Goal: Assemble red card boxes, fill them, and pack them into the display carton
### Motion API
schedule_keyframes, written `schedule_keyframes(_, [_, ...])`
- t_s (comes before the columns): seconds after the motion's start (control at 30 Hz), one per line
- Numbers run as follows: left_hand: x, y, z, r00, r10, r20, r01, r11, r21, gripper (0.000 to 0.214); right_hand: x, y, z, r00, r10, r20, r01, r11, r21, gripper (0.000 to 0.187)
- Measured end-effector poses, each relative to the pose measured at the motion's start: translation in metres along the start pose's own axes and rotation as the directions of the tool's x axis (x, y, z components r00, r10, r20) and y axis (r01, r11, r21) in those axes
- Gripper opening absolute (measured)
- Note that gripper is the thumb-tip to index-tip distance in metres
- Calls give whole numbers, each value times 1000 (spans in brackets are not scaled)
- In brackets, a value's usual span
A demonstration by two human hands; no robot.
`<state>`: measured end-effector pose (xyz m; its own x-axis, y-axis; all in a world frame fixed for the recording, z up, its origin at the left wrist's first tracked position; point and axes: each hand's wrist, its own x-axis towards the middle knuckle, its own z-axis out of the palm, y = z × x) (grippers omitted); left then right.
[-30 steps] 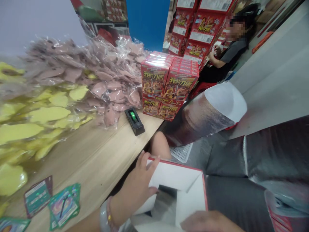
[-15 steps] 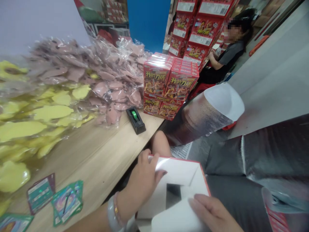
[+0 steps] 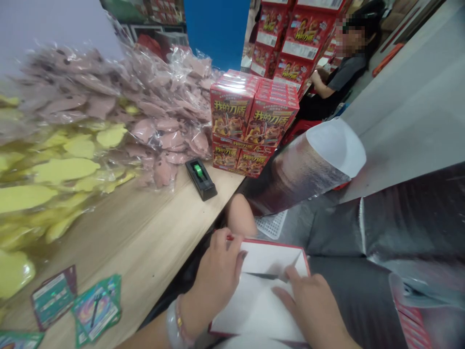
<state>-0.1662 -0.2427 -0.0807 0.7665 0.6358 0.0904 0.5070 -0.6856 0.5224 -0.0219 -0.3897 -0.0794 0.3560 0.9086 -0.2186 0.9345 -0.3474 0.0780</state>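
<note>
A red-edged cardboard box (image 3: 259,300) with white inner flaps lies in my lap, below the table edge. My left hand (image 3: 217,276) grips its left side, fingers curled over the far rim. My right hand (image 3: 310,303) lies flat on the near flap, fingertips pressing it down against the far flap, so the opening is covered. A pale bangle and a beaded bracelet sit on my left wrist.
A wooden table (image 3: 145,237) carries bagged yellow and pink pieces (image 3: 90,126), a black tape dispenser (image 3: 201,178), stacked red boxes (image 3: 250,121) and trading cards (image 3: 95,308). Rolled printed sheets (image 3: 308,169) stand right. Another person (image 3: 341,72) sits behind.
My right hand has pushed the near flap down, closing the dark gap that showed in the box. The left hand shifted slightly along the box's left side.
</note>
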Motion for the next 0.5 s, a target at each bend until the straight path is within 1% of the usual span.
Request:
schedule_keyframes(0.07, [1,1,-1,1000,13,-5,-13,1000,1,27,3,0,6,999,3,-34,-3,1000,0,22])
schedule_keyframes(0.1, [0,1,-2,1000,9,-4,-9,1000,1,28,4,1,9,997,-1,-72,3,1000,20,22])
schedule_keyframes(0.17, [-1,-1,-4,1000,-14,1,14,1000,-9,28,-1,9,13,979,-16,-205,38,994,102,25])
schedule_keyframes(0.2, [-3,-3,-5,1000,-28,-1,28,999,-21,28,-6,15,14,959,1,-283,46,986,158,29])
schedule_keyframes(0.23, [-4,-5,-5,999,-40,-5,40,998,-38,28,-12,22,15,941,44,-334,35,973,227,37])
schedule_keyframes(0.27, [-6,-7,-6,999,-49,-15,48,997,-58,28,-19,28,17,933,113,-341,-1,950,313,48])
schedule_keyframes(0.3, [-7,-10,-6,998,-53,-23,51,996,-79,28,-26,32,19,933,204,-297,-64,906,419,61])
schedule_keyframes(0.33, [-8,-11,-5,998,-52,-34,49,994,-98,28,-32,35,21,933,299,-202,-152,832,534,71])
schedule_keyframes(0.37, [-8,-12,-4,998,-46,-47,41,993,-112,28,-35,36,24,923,378,-73,-249,731,635,77])
schedule_keyframes(0.4, [-9,-13,-3,998,-35,-58,28,993,-117,27,-37,34,28,902,429,52,-335,620,710,79])
schedule_keyframes(0.43, [-9,-12,-2,997,-21,-70,13,993,-116,27,-37,32,32,875,461,147,-400,519,755,79])
schedule_keyframes(0.47, [-9,-11,-1,996,-6,-84,-4,993,-114,28,-34,28,36,851,484,203,-440,445,780,79])
schedule_keyframes(0.5, [-9,-10,-1,995,6,-96,-17,993,-114,28,-31,24,38,835,500,231,-461,405,790,78])
